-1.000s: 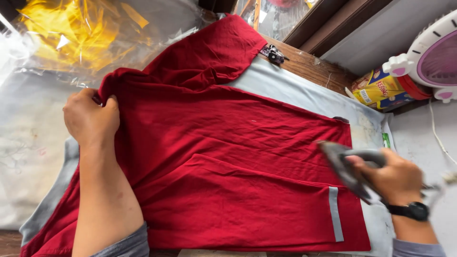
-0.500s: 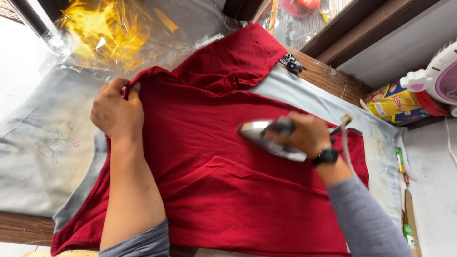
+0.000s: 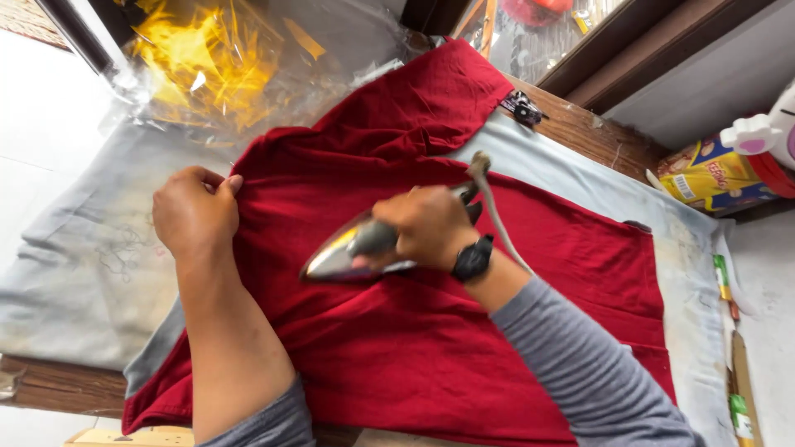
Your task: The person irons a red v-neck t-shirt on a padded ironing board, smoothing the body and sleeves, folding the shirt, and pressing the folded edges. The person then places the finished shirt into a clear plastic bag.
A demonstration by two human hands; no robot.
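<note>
A red garment lies spread over a pale grey padded cloth on a wooden table. My right hand grips the handle of a metal iron, whose shiny pointed sole rests on the middle of the garment, tip pointing left. Its cord trails up behind my wrist, which wears a black watch. My left hand pinches the garment's left edge, fingers closed on the fabric, holding it taut.
Crinkled clear plastic with yellow contents lies at the back left. A small black clip sits on the wooden edge at the back. A yellow printed carton and a white-and-pink appliance stand at the right.
My right hand has carried the iron from the garment's right edge leftward across the fabric to the middle. My left hand stays on the left edge.
</note>
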